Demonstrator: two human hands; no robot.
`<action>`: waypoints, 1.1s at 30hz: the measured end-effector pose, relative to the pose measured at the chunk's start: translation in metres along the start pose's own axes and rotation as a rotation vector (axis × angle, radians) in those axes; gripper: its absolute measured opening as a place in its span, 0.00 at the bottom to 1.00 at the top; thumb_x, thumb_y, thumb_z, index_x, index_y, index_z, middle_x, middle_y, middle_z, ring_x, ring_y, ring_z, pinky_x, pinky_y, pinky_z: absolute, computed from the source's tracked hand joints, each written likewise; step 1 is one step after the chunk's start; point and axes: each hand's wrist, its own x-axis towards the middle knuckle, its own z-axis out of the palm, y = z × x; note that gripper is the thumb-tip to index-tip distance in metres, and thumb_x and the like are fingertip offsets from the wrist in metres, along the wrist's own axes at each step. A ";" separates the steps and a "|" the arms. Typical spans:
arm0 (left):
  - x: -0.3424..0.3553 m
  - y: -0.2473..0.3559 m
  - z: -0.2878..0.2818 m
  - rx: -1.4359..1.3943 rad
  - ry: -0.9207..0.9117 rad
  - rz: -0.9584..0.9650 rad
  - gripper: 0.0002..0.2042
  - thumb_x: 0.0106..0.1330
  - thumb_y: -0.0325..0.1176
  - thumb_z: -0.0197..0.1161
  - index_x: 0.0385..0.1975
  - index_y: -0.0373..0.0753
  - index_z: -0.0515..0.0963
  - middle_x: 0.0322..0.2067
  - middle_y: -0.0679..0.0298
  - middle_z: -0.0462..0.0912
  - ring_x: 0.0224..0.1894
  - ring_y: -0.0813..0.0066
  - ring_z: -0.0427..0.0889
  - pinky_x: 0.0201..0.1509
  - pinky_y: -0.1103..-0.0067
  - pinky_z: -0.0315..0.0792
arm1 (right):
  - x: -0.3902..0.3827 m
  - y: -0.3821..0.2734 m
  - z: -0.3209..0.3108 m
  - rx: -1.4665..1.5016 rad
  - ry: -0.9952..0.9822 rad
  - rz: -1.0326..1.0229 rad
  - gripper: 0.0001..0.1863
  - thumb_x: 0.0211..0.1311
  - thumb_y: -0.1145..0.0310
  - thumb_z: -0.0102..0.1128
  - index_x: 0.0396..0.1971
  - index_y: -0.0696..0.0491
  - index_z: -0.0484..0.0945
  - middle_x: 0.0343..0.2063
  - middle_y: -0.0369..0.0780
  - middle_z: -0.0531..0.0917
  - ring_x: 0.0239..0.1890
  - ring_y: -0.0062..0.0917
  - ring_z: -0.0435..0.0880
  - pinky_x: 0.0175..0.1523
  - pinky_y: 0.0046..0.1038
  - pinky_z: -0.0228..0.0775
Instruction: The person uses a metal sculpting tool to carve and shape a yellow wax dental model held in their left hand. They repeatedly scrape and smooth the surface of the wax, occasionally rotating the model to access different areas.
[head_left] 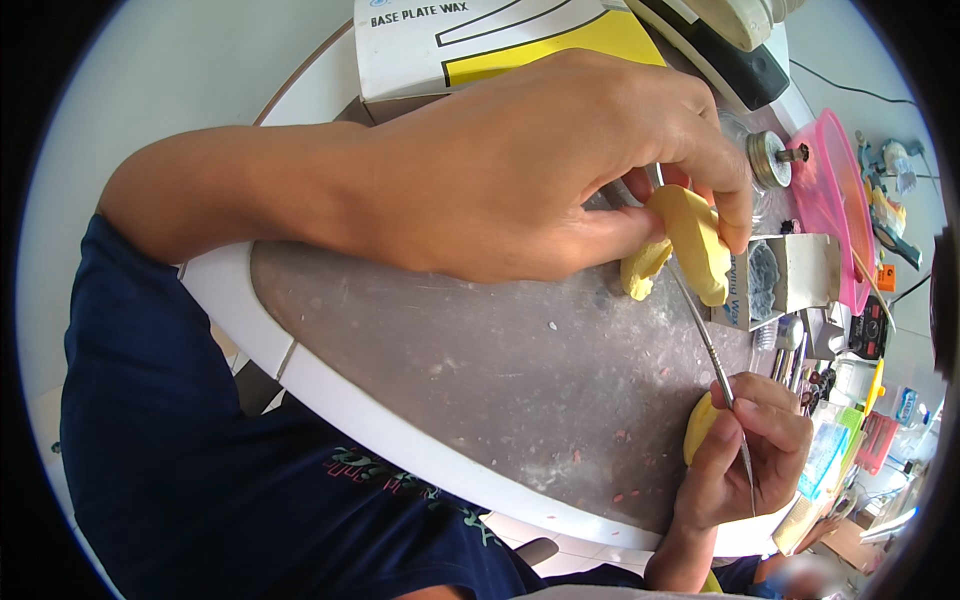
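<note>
Left hand (575,155), thumb and fingers pinching the yellow cast (697,240) just left of the open carton (812,272)
Right hand (752,445), below the carton, pinches a metal tool (712,350); tip contact unclear; a skid could nick left fingers, over-squeezing could crack the cast; flecked grey tabletop (480,370) left of carton; pink basket (840,165) upper right of it, clutter (877,444) lower right.

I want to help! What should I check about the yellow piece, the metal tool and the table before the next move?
1. Left hand gripping the curved yellow piece: ok.
2. Right hand holding the metal tool: ok, its near end sticks out below the fingers.
3. Tool's far tip clear of the left hand: cannot tell, it runs out of sight behind the yellow piece.
4. Tabletop free of crumbs: not ok, small bits lie scattered.
5. Other yellow piece clear of the right hand: cannot tell, the hand partly hides it.
</note>
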 end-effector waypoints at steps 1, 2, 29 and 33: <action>0.000 0.000 0.000 -0.011 -0.012 -0.008 0.12 0.55 0.18 0.60 0.38 0.39 0.81 0.37 0.61 0.79 0.39 0.68 0.80 0.41 0.77 0.75 | 0.000 0.000 0.000 0.000 0.001 -0.003 0.08 0.53 0.79 0.59 0.32 0.59 0.70 0.26 0.48 0.80 0.26 0.28 0.79 0.35 0.25 0.74; -0.001 0.002 -0.001 -0.041 -0.036 -0.037 0.16 0.53 0.15 0.61 0.39 0.41 0.81 0.38 0.62 0.78 0.41 0.69 0.79 0.43 0.78 0.73 | -0.001 0.000 0.000 -0.001 0.001 -0.005 0.08 0.52 0.80 0.58 0.32 0.59 0.70 0.26 0.48 0.80 0.26 0.28 0.79 0.34 0.26 0.74; 0.000 0.003 -0.002 -0.051 -0.076 -0.073 0.20 0.50 0.12 0.59 0.41 0.42 0.80 0.40 0.63 0.76 0.45 0.71 0.77 0.49 0.80 0.72 | -0.006 0.001 -0.008 -0.027 0.111 -0.022 0.08 0.58 0.74 0.56 0.36 0.57 0.68 0.26 0.44 0.77 0.29 0.26 0.76 0.39 0.24 0.70; 0.001 0.011 -0.008 0.029 -0.131 -0.105 0.17 0.52 0.14 0.58 0.42 0.39 0.77 0.41 0.62 0.75 0.45 0.71 0.77 0.48 0.79 0.72 | -0.008 0.003 -0.018 -0.110 0.132 -0.057 0.10 0.65 0.69 0.50 0.42 0.59 0.69 0.30 0.48 0.78 0.31 0.26 0.76 0.39 0.25 0.69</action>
